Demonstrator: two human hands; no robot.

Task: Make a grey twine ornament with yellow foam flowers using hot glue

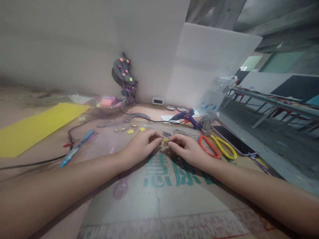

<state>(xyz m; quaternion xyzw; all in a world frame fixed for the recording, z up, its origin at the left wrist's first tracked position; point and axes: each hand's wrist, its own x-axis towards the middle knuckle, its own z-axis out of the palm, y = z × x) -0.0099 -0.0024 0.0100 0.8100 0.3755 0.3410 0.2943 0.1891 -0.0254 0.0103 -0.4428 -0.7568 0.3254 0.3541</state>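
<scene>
Both my hands meet at the middle of the table over a cardboard sheet with green print. My left hand and my right hand pinch a small yellow flower-shaped piece between their fingertips. The fingers of both hands are curled and closed on it. More small yellow flower pieces lie just beyond my left hand. Orange-and-yellow handled pliers lie right beside my right hand.
A blue glue gun and a wire coil lie behind the hands, a phone to the right. At left are a yellow foam sheet, a blue pen and a black cable. A decorated grey ornament stands at the wall.
</scene>
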